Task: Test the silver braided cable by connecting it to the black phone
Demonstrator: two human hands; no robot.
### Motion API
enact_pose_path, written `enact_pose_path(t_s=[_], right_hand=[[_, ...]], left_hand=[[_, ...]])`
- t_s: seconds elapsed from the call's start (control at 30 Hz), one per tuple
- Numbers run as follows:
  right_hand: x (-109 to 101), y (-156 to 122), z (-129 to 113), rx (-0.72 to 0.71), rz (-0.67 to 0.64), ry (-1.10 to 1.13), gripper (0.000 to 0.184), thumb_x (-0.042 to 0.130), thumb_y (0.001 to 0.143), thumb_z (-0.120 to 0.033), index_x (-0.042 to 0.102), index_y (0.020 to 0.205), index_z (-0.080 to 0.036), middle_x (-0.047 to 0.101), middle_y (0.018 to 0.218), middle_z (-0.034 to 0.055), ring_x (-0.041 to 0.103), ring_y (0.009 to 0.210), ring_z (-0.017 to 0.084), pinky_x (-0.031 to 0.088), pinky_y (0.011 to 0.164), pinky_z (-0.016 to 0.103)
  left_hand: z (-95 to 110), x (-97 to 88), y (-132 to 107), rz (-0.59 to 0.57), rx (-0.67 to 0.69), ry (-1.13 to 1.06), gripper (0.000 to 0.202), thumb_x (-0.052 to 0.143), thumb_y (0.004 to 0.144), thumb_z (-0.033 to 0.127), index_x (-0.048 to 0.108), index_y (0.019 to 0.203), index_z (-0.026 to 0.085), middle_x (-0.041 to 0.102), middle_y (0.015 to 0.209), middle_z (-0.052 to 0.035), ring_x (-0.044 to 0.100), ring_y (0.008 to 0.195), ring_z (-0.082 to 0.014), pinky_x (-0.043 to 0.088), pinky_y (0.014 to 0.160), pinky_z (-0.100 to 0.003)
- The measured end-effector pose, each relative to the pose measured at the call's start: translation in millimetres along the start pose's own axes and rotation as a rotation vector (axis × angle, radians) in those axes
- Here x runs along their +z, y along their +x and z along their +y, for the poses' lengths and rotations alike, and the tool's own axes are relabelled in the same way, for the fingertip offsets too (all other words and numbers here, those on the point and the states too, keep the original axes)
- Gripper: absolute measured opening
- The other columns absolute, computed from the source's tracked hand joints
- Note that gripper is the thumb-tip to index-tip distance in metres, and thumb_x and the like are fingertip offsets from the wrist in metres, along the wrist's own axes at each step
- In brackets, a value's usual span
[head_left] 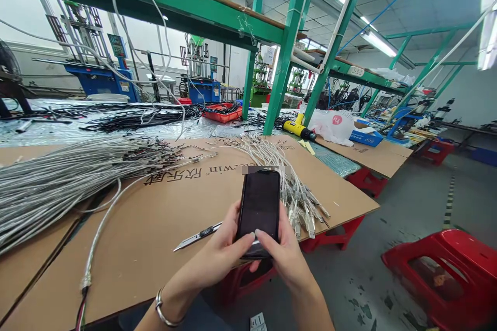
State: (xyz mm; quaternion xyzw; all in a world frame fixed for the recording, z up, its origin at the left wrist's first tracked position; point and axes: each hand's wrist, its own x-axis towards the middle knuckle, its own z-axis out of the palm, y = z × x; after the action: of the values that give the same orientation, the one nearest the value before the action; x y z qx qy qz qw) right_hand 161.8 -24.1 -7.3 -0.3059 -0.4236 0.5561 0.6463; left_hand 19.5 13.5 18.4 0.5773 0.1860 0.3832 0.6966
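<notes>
Upright in front of me is a black smartphone (259, 204) with a dark screen. My left hand (223, 248) wraps its left edge and my right hand (286, 245) its right edge, both thumbs resting low on the front. Left of the phone, a utility knife (197, 237) with its blade out lies on the cardboard (155, 238), partly hidden by my left hand. Behind and right of the phone is a bunch of white cables with metal USB plugs (301, 201). One cable with a stripped end (90, 264) curves down at the left.
A thick bundle of grey cables (58, 181) covers the left side. Beyond lie black cables (143, 116), a red tray (223, 113), a yellow heat gun (298, 128) and a plastic bag (332, 125). Green shelf posts (285, 62) rise behind; a red stool (446, 269) stands at right.
</notes>
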Motion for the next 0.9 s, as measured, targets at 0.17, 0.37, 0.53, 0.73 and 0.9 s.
enact_pose_path(t_s=[0.17,0.37,0.53,0.73,0.9], right_hand=[[-2.9,-2.4,-4.5,0.043,-0.121,0.083,0.077,0.063,0.082,-0.024,0.020,0.146,-0.032,0.059,0.128,0.0091,0.071,0.086,0.026,0.063,0.052,0.032],[-1.0,-3.6,-3.6,0.012,-0.187,0.120,0.079,0.068,0.076,-0.018,0.028,0.143,-0.033,0.062,0.123,0.0075,0.070,0.055,0.015,0.060,0.049,0.027],[1.8,-3.7,-2.1,0.005,-0.220,0.118,0.085,0.068,0.076,-0.015,0.021,0.144,-0.035,0.060,0.125,0.0071,0.070,0.057,0.015,0.059,0.049,0.029],[5.2,-3.3,-4.1,-0.018,-0.226,0.123,0.084,0.067,0.078,-0.016,0.020,0.145,-0.034,0.061,0.124,0.0062,0.071,0.071,0.018,0.060,0.053,0.028],[5.5,-1.1,-6.1,-0.013,-0.248,0.106,0.082,0.070,0.077,-0.017,0.024,0.143,-0.031,0.063,0.121,0.0067,0.071,0.071,0.017,0.061,0.059,0.029]], left_hand=[[-1.5,-9.8,-4.8,-0.062,0.025,-0.018,0.054,0.057,0.085,0.015,0.041,0.135,0.028,0.056,0.125,-0.0046,0.048,0.116,-0.0253,0.043,0.093,-0.034],[2.9,-7.5,-8.4,-0.005,0.020,0.022,0.058,0.057,0.079,0.010,0.044,0.133,0.028,0.060,0.116,-0.0027,0.046,0.120,-0.0261,0.040,0.097,-0.035],[7.6,0.6,-8.5,0.134,0.035,0.146,0.034,0.044,0.094,0.032,0.046,0.128,0.024,0.054,0.125,-0.0054,0.046,0.118,-0.0246,0.041,0.096,-0.034],[6.1,-3.4,-9.8,0.038,0.041,0.123,0.050,0.058,0.087,0.032,0.041,0.133,0.026,0.062,0.107,-0.0053,0.060,0.085,-0.0206,0.049,0.084,-0.036],[4.7,-8.1,-11.9,-0.038,0.031,0.099,0.056,0.057,0.087,0.025,0.034,0.138,0.030,0.061,0.108,-0.0057,0.058,0.065,-0.0138,0.052,0.068,-0.030]])
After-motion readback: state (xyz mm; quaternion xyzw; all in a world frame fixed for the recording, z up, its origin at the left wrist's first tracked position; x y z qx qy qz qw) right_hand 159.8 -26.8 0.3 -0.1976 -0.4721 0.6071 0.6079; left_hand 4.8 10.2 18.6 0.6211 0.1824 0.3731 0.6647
